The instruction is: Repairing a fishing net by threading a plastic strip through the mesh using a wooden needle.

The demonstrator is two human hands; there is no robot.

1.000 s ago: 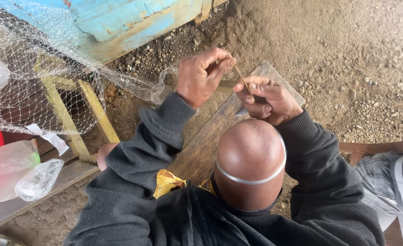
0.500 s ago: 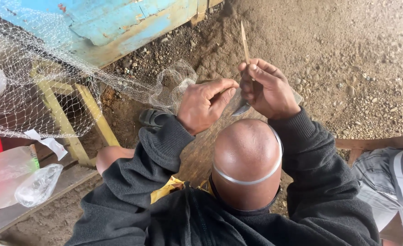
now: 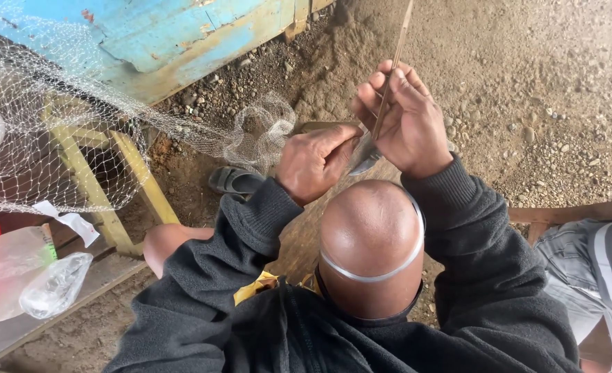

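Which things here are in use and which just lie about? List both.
In use: left hand on the fishing net; right hand holding the thin wooden stick; knife between the hands.
Lying about: crumpled plastic bag, dark sandal, yellow wooden frame.

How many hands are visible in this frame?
2: the left hand gripping the net, the right hand beside it holding a thin stick. No others show.

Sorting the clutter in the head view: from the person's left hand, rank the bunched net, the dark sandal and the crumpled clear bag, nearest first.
From the left hand:
1. Bunched net, just beside the fingers.
2. Dark sandal, on the ground by the wrist.
3. Crumpled clear bag, on the bench, far lower left.
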